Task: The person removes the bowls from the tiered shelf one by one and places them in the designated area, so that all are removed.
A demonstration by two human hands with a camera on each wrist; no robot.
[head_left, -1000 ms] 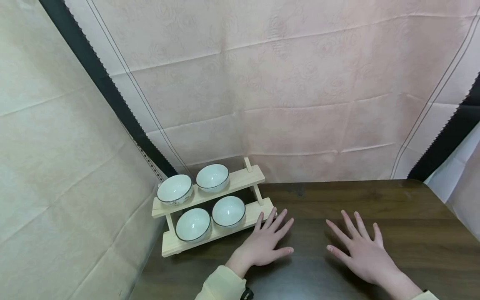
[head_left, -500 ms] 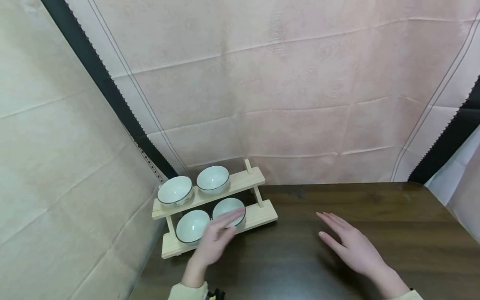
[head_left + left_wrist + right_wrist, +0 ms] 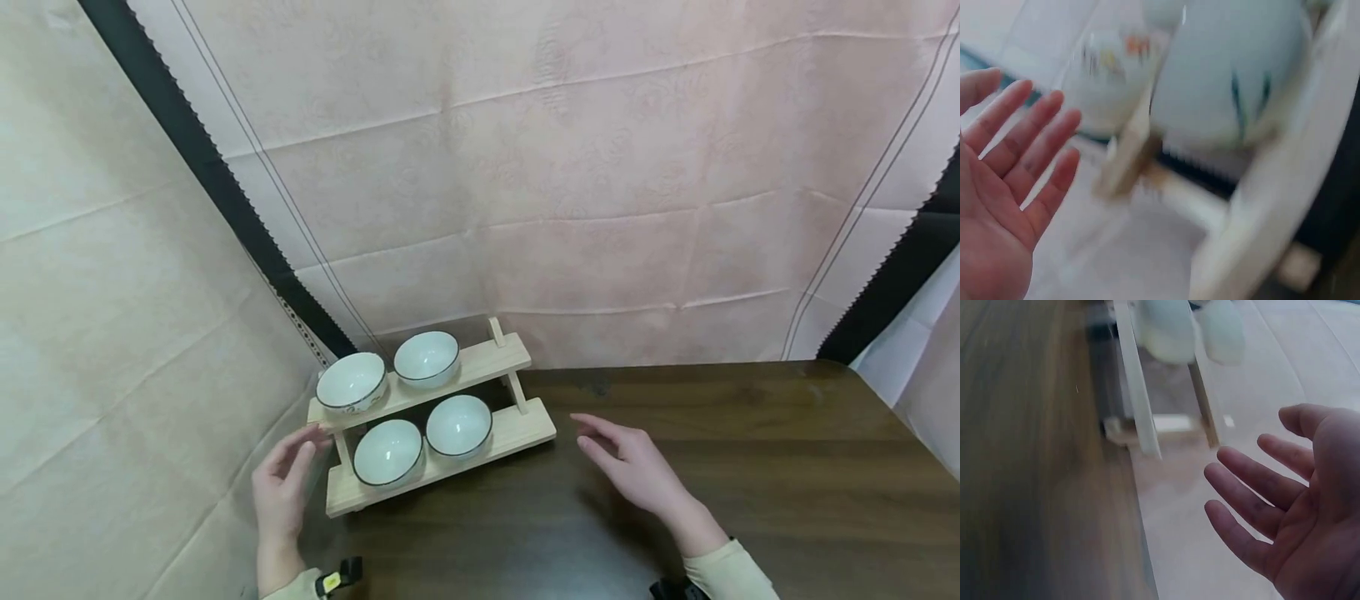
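A two-tier pale wooden rack (image 3: 491,358) stands at the back left of the table. On its upper board sit two white bowls, a left one (image 3: 351,382) with a floral pattern outside and a right one (image 3: 426,358). The lower board carries two more dark-rimmed bowls, one on the left (image 3: 387,452) and one on the right (image 3: 459,425). My left hand (image 3: 281,492) is at the rack's left end, fingertips close to the upper board; its fingers are spread and hold nothing. To the right of the rack, my right hand (image 3: 633,467) hovers over the table, fingers relaxed, holding nothing.
The dark wooden table (image 3: 787,467) extends to the right. A pale fabric wall (image 3: 600,183) rises behind it, and another fabric wall (image 3: 150,350) stands close on the left, beside my left hand.
My left hand has swept left, past the front of the rack, to its left end. My right hand has moved left toward the rack. The bowls and rack have stayed put.
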